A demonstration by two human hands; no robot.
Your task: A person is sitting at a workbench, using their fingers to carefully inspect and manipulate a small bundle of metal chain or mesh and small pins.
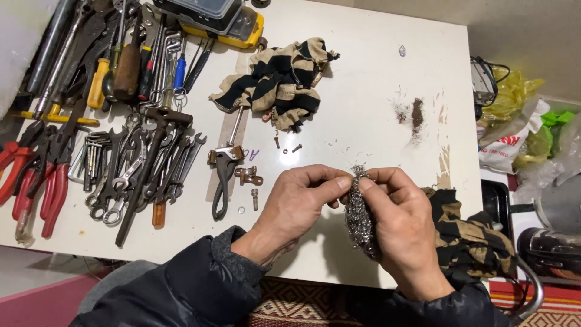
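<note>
My left hand (295,204) and my right hand (404,229) meet over the near edge of a white table (369,91). Both pinch a grey wad of steel wool (358,212) that hangs between them, its top at my fingertips. My right palm covers the wool's right side. A dark camouflage cloth (469,239) lies under and behind my right wrist. Small screws (289,147) and a brown metal bracket (249,176) lie just beyond my left hand.
Many spanners (130,172), red-handled pliers (36,175), screwdrivers (127,60) and a hammer (154,157) cover the table's left. A striped tan-and-black rag (281,82) and a yellow case (233,27) lie at the back. Rust dust (416,114) marks the right. Plastic bags (520,121) sit beyond the right edge.
</note>
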